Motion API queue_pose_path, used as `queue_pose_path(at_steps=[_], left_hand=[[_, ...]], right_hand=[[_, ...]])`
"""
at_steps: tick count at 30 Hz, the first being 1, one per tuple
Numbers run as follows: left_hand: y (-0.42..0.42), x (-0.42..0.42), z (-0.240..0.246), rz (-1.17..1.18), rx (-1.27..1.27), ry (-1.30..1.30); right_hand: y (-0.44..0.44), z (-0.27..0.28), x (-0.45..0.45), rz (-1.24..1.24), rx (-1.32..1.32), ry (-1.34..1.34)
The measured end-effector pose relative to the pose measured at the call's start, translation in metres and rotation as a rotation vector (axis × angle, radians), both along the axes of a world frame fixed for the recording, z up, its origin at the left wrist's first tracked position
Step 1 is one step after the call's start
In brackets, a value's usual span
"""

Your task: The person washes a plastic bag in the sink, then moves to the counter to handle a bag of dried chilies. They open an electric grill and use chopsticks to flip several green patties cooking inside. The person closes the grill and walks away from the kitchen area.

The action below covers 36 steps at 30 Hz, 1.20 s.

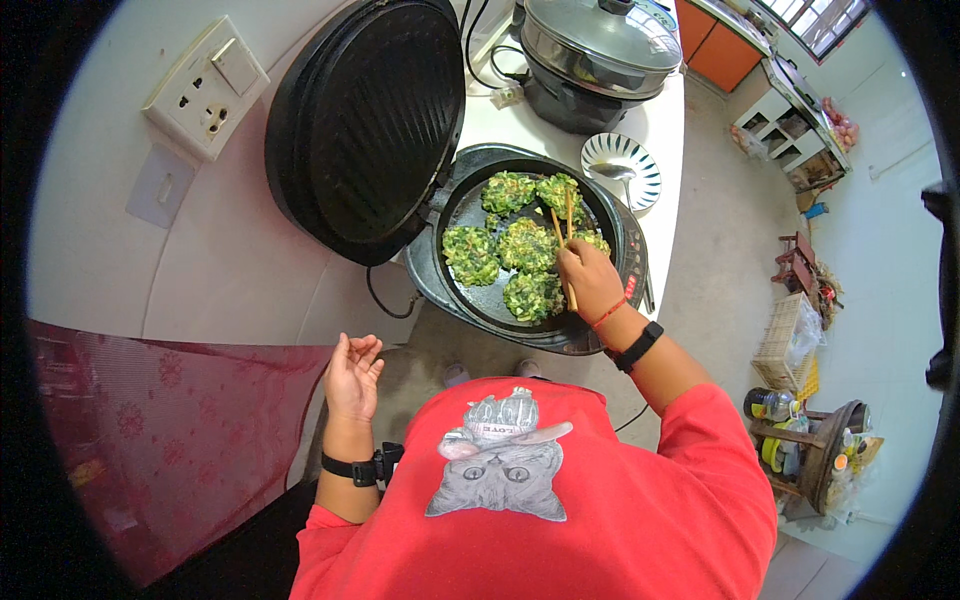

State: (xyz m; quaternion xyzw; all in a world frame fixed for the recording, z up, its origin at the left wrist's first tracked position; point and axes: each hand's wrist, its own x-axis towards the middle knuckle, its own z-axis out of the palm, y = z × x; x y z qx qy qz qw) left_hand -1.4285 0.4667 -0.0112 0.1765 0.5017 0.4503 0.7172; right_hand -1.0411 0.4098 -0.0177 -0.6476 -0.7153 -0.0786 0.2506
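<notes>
My right hand (pixel 592 283) grips a pair of wooden chopsticks (pixel 569 214) above a round electric griddle (pixel 420 259). The chopstick tips touch or hover at the green vegetable patty (pixel 556 191) at the far right of the pan. Several more chopped-green patties lie in the dark pan, among them a middle one (pixel 527 245), a left one (pixel 471 256) and a near one (pixel 533 296). Partly behind my right hand is another patty (pixel 595 241). My left hand (pixel 354 379) is held palm up, fingers loosely curled, left of the griddle and holding nothing.
The griddle's black ribbed lid (pixel 367 135) stands raised at the left, near a wall socket (pixel 206 88). Behind stands a lidded electric pot (pixel 600 64). A striped dish (pixel 643 161) with a metal spoon (pixel 613 172) sits beside the pan. Red patterned cloth (pixel 187 427) hangs at lower left.
</notes>
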Motion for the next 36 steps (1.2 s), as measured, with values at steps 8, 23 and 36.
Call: queue_pose_path(at_steps=[8,23,36], left_hand=[[0.007,-0.005,-0.005,-0.012,0.001,-0.018],[0.012,0.002,-0.002,-0.046,-0.008,0.008],[0.009,0.009,-0.002,-0.061,-0.01,0.023]], right_hand=[[0.014,0.007,0.014,-0.115,0.137,0.212],[-0.012,0.005,0.059,-0.532,0.217,1.489],[-0.015,0.01,0.043,-0.391,0.184,0.718]])
